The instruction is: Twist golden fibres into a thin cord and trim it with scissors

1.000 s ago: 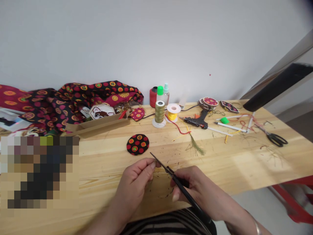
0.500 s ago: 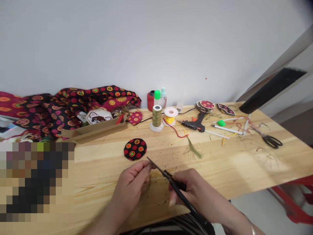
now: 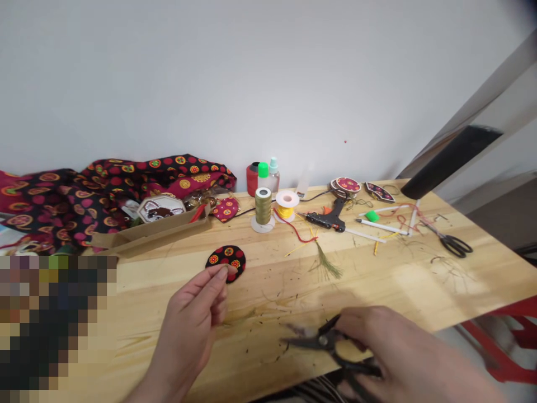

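My left hand (image 3: 197, 308) reaches toward a round black fabric patch with red and yellow dots (image 3: 225, 261) on the wooden table (image 3: 176, 347). Its thumb and forefinger are pinched together at the patch's near edge, touching it. My right hand (image 3: 390, 352) grips black scissors (image 3: 325, 341) low at the table's front edge; the blades are blurred and point left.
Patterned cloth (image 3: 104, 190) and an open cardboard box (image 3: 151, 226) lie at back left. Thread spools (image 3: 263, 207), bottles (image 3: 266, 174), a glue gun (image 3: 327, 219), glue sticks, finished patches (image 3: 346, 184) and a second pair of scissors (image 3: 451, 243) sit along the back and right. Thread scraps litter the wood.
My left hand moved away from the scissors toward the round patch. My right hand pulled the scissors down and right, toward the table's front edge. The view tilted down slightly.
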Available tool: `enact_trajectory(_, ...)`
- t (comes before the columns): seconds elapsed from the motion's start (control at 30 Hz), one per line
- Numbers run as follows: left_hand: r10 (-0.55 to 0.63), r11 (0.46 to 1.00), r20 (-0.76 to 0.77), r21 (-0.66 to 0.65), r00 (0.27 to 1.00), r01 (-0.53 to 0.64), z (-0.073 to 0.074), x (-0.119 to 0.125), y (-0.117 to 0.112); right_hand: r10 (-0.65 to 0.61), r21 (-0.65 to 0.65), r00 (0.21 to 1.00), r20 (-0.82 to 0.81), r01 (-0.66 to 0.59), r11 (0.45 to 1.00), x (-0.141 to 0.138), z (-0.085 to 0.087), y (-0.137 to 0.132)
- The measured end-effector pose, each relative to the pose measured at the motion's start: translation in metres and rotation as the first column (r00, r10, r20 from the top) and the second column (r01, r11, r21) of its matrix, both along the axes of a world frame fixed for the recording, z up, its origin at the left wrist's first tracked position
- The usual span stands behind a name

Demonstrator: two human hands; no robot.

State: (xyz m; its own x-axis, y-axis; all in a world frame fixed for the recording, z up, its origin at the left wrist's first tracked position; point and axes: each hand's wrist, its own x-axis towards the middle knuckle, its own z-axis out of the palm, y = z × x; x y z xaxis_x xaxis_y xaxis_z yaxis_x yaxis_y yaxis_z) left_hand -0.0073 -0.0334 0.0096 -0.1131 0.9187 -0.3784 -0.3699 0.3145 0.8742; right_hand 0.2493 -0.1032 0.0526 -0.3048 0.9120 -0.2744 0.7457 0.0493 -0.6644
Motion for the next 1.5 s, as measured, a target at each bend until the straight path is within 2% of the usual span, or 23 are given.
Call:
enact_trajectory(0.1, -0.027, 1.000, -0.006, 0.000, 1.000, 0.027, 0.001, 0.002, -0.001, -0.136, 0.053, 0.970, 0.202, 0.128, 0.990, 0.033, -0.009, 0.001)
enact_trajectory(0.2, -0.071, 0.997, -0.024, -0.014, 0.997, 0.071, 0.000, 0.003, -0.003, -0.312, 0.133, 0.850, 0.425, 0.282, 0.950, 0.062, -0.019, 0.009)
enact_trajectory(0.27, -0.104, 0.994, -0.041, -0.031, 0.994, 0.103, -0.001, 0.004, -0.006, -0.360, 0.145, 0.776, 0.518, 0.335, 0.931, 0.075, -0.025, 0.016)
enact_trajectory(0.37, -0.152, 0.988, -0.059, -0.045, 0.987, 0.150, 0.000, 0.007, -0.010, -0.381, 0.136, 0.705, 0.598, 0.380, 0.915, 0.086, -0.030, 0.023)
enact_trajectory(0.43, -0.185, 0.982, -0.062, -0.047, 0.981, 0.183, 0.001, 0.010, -0.013, -0.402, 0.206, 0.668, 0.626, 0.356, 0.912, 0.085, -0.033, 0.026)
enact_trajectory(0.5, -0.220, 0.975, -0.064, -0.059, 0.973, 0.216, 0.003, 0.014, -0.014, -0.457, 0.373, 0.688, 0.563, 0.282, 0.884, 0.072, -0.033, 0.029)
enact_trajectory(0.57, -0.259, 0.964, -0.064, -0.075, 0.964, 0.254, 0.004, 0.017, -0.016, -0.463, 0.519, 0.816, 0.347, 0.244, 0.819, 0.048, -0.031, 0.033)
enact_trajectory(0.6, -0.276, 0.959, -0.067, -0.081, 0.959, 0.270, 0.005, 0.018, -0.016, -0.417, 0.518, 0.891, 0.183, 0.273, 0.811, 0.033, -0.030, 0.036)
enact_trajectory(0.63, -0.295, 0.954, -0.069, -0.085, 0.953, 0.289, 0.005, 0.019, -0.017, -0.318, 0.451, 0.948, 0.004, 0.282, 0.847, 0.016, -0.028, 0.039)
enact_trajectory(0.67, -0.311, 0.948, -0.073, -0.089, 0.948, 0.304, 0.006, 0.020, -0.018, -0.248, 0.357, 0.953, -0.173, 0.296, 0.886, -0.002, -0.027, 0.042)
enact_trajectory(0.73, -0.341, 0.938, -0.080, -0.088, 0.937, 0.334, 0.006, 0.021, -0.020, -0.124, 0.183, 0.873, -0.473, 0.235, 0.955, -0.033, -0.028, 0.049)
enact_trajectory(0.83, -0.385, 0.922, -0.078, -0.084, 0.920, 0.379, 0.006, 0.022, -0.024, -0.096, 0.024, 0.748, -0.657, 0.148, 0.989, -0.063, -0.032, 0.059)
enact_trajectory(0.97, -0.446, 0.894, -0.065, -0.070, 0.893, 0.442, 0.003, 0.021, -0.026, -0.156, -0.088, 0.679, -0.717, 0.134, 0.987, -0.075, -0.036, 0.065)
enact_trajectory(1.13, -0.487, 0.873, -0.087, -0.076, 0.869, 0.482, -0.001, 0.021, -0.026, -0.179, -0.097, 0.659, -0.731, 0.160, 0.982, -0.078, -0.036, 0.065)
enact_trajectory(1.23, -0.496, 0.867, -0.053, -0.093, 0.867, 0.490, -0.002, 0.022, -0.026, -0.136, 0.022, 0.739, -0.660, 0.200, 0.980, -0.079, -0.037, 0.064)
enact_trajectory(1.37, -0.455, 0.879, 0.096, -0.110, 0.885, 0.464, -0.001, 0.023, -0.027, -0.039, 0.233, 0.861, -0.507, 0.180, 0.956, -0.079, -0.038, 0.063)
enact_trajectory(1.5, -0.422, 0.886, 0.213, -0.112, 0.882, 0.450, -0.001, 0.023, -0.027, -0.042, 0.251, 0.892, -0.450, 0.171, 0.953, -0.079, -0.041, 0.062)
